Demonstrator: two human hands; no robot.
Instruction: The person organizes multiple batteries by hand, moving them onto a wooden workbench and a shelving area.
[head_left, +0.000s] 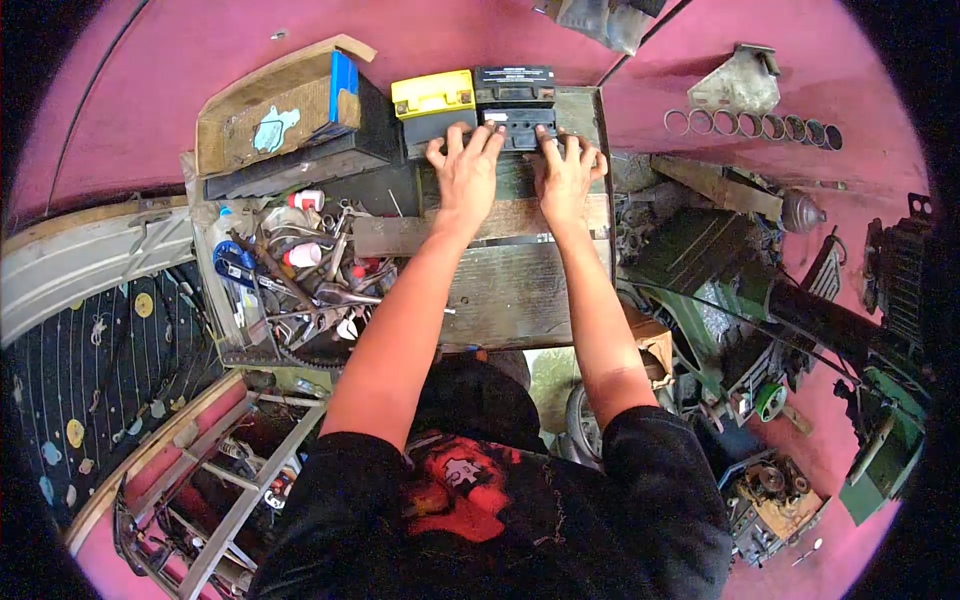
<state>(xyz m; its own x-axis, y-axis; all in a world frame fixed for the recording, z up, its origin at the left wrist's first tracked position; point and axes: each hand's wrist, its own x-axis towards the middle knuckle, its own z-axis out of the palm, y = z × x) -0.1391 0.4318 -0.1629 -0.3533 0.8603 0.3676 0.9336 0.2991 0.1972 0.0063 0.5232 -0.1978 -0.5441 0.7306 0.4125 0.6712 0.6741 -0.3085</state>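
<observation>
Several batteries stand at the back of the wooden bench. One has a yellow top (432, 92); a black one with printed text (514, 82) is beside it. In front of that lies a dark battery (522, 130) with a white label. My left hand (467, 178) has its fingers spread and curved, the tips at the dark battery's left side and the grey front of the yellow-topped one. My right hand (568, 180) reaches the dark battery's right end with its fingertips, the fingers apart. Neither hand is wrapped round anything.
An open cardboard box (225, 122) stands at the back left. Hand tools (300, 270) and white-and-red containers crowd the bench's left side. A wooden strip (390, 236) crosses the bench (510, 290). Green machinery (700, 250) stands at the right; metal rings (750, 124) hang on the pink wall.
</observation>
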